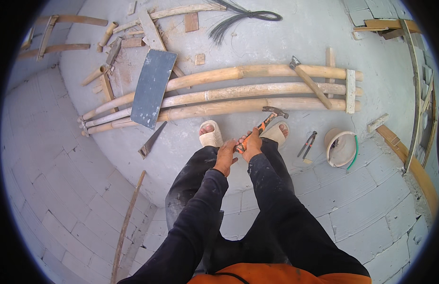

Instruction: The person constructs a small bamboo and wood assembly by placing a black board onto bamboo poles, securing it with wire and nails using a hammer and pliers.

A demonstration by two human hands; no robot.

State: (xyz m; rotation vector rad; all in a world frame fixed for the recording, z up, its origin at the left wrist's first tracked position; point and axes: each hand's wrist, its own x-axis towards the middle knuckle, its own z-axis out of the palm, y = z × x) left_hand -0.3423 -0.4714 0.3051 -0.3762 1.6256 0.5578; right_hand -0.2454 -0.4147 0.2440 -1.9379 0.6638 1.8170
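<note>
Right hand closed round the lower grip of my claw hammer, fingers wrapped on the orange-and-black handle. The hammer slanted up and away to the right, its head above my right slipper and near the closest of three bamboo poles. Left hand was partly curled beside the handle's butt, thumb apart from the fingers; I could not tell whether its fingertips pinched anything or touched the handle. Poles lay side by side on the floor, a dark board across them left of centre, a second hammer resting over them at right. Handsaw lay to my left; pincers and a pale bucket stood out to my right.
</note>
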